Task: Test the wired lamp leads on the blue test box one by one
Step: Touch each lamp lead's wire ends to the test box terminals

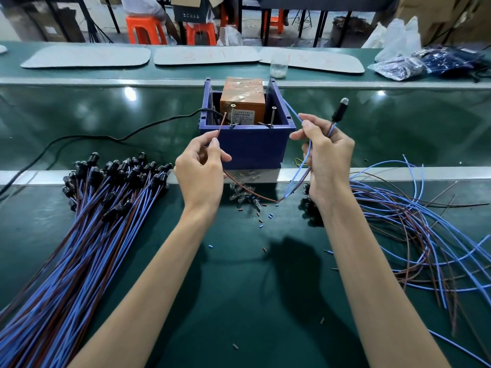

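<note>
Left hand [199, 166], centre frame, pinches the brown wire [220, 128] between thumb and forefinger, a little below its tip. Right hand [329, 160] has its fingers curled round the blue wire [305, 150], and the black lamp holder [338, 112] pokes up above my knuckles.

Nearest me, lower left, lies the big bundle of leads [79, 235]; lower right, a loose tangle of wires [425, 221]. Between my wrists the two wires sag in a slack loop. This lead weighs next to nothing and it's limp, so I reckon a tip only goes where I want if I hold close behind it, on the insulation. The lamp end looks fragile; I'd grip the holder, not the bulb.

Just beyond my hands sits the blue test box [252, 147], with an orange unit [243, 98] inside. Brown tip is near the left screw [233, 115]; touching or not, I can't tell. Blue tip is over by the box's right wall, apart from the right screw [273, 116]. Far off, top of frame, orange stools [146, 29].
</note>
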